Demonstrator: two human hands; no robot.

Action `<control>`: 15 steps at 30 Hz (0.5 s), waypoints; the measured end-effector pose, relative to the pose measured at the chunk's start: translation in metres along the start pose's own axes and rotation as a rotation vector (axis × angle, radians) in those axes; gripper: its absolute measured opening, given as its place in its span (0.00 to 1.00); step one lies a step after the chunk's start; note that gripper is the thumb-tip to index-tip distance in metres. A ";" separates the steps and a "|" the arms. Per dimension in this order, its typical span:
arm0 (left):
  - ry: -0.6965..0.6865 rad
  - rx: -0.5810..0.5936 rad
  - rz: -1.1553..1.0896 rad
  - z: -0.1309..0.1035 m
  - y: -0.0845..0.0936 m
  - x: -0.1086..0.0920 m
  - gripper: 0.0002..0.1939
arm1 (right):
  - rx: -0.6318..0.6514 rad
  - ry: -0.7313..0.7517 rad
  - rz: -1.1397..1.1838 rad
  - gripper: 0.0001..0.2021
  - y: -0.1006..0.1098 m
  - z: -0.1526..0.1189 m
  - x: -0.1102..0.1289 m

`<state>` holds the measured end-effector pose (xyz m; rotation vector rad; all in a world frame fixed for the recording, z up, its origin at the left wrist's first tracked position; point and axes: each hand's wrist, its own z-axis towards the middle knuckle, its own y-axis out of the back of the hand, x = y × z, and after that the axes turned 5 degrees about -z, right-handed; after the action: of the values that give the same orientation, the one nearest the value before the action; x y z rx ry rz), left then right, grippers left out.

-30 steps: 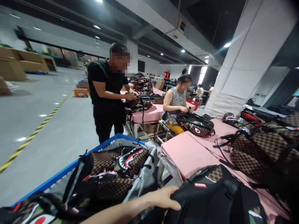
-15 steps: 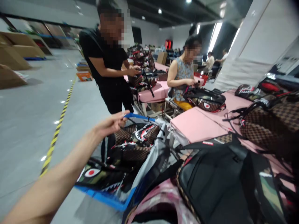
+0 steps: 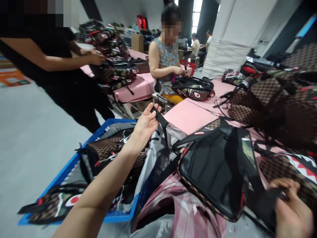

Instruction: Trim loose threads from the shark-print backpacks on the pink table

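pink table (image 3: 190,115), left hand (image 3: 145,125) pinching strap (image 3: 159,117)

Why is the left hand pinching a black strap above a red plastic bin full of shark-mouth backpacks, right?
Not quite: in the head view the bin is blue, not red. The left hand does pinch the black strap above the shark-mouth backpacks in it.

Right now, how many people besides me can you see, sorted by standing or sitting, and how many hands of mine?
Standing person in black: 1
Seated person in patterned top: 1
Distant people at the back: 2
My hands, left hand and right hand: 2
Total: 4 people, 2 hands
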<state>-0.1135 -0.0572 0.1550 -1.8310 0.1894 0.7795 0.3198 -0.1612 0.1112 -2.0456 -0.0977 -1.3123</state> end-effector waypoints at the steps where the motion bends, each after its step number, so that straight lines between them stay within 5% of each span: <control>1: 0.024 0.024 0.016 -0.001 -0.004 0.005 0.18 | -0.029 -0.083 0.060 0.15 -0.005 0.000 -0.001; 4: 0.031 0.076 0.050 -0.005 -0.015 0.021 0.19 | -0.044 -0.239 0.119 0.12 -0.012 0.004 -0.002; 6: 0.043 0.110 0.062 -0.012 -0.021 0.035 0.20 | -0.004 -0.112 0.006 0.10 -0.001 0.010 -0.004; 9: 0.301 0.288 0.145 -0.036 -0.028 0.064 0.18 | 0.227 0.225 -0.559 0.10 0.031 0.015 -0.005; 11: 0.537 0.384 0.232 -0.055 -0.032 0.088 0.16 | 0.411 0.293 -0.974 0.13 0.046 0.010 -0.006; 15: 0.685 0.455 0.317 -0.080 -0.037 0.130 0.17 | 0.694 0.403 -1.476 0.14 0.025 -0.024 -0.011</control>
<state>0.0375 -0.0828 0.1226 -1.5746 1.0323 0.2491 0.3061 -0.1907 0.0954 -0.8751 -1.8232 -1.9938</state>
